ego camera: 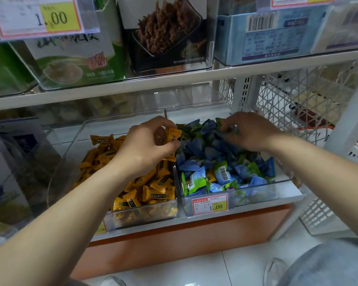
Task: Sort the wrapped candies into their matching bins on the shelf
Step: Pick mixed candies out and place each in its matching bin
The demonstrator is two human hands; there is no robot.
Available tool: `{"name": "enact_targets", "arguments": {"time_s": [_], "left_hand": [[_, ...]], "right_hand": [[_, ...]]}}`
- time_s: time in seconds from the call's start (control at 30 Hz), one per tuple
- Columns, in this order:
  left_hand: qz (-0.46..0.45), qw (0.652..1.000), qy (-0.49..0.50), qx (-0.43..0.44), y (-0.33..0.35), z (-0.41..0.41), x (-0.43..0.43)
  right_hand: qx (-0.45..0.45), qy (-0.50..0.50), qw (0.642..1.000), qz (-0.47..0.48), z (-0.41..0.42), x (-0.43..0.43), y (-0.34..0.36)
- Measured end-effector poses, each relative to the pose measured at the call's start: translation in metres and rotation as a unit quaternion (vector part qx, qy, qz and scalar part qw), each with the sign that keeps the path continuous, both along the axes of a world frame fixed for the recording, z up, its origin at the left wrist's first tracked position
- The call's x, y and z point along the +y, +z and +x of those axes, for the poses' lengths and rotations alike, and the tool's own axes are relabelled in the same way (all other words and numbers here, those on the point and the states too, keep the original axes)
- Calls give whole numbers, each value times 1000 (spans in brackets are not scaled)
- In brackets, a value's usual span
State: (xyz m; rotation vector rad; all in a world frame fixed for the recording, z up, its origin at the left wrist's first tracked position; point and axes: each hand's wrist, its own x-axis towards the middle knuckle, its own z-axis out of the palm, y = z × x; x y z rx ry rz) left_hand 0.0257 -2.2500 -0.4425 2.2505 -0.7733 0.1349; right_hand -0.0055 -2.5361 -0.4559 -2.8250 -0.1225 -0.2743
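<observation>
On my feed the left hand point(147, 145) hangs over the back right corner of the left bin point(145, 206). Its fingers and thumb are curled, pinching a few yellow candies point(173, 134) just beside the divider. That clear bin is heaped with the same yellow wrappers. The right hand point(249, 131) reaches into the back of the right bin point(260, 191), fingertips bent down into the pile of blue and green candies point(196, 145); I cannot tell whether it has hold of one. One stray yellow candy point(210, 178) lies near that bin's front left corner, above the price tag point(210, 204). Both bins sit side by side at the shelf point(194, 220) front edge.
</observation>
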Motion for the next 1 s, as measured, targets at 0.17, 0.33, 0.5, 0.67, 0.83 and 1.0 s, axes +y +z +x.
{"name": "enact_targets", "arguments": {"time_s": [0.17, 0.33, 0.5, 0.67, 0.83, 1.0], "left_hand": [[5, 1000, -3, -4, 0, 0, 1], [10, 1000, -5, -5, -1, 0, 0], [16, 1000, -9, -10, -2, 0, -1], [20, 1000, -9, -11, -1, 0, -3], [28, 999, -16, -8, -2, -1, -5], [18, 1000, -19, -5, -1, -2, -6]], "right_hand": [[128, 94, 984, 73, -6, 31, 2], [224, 106, 965, -91, -5, 42, -20], [237, 71, 963, -104, -3, 38, -25], [248, 77, 966, 6, -7, 41, -35], [219, 81, 970, 70, -6, 43, -35], [256, 116, 956, 84, -8, 39, -32]]}}
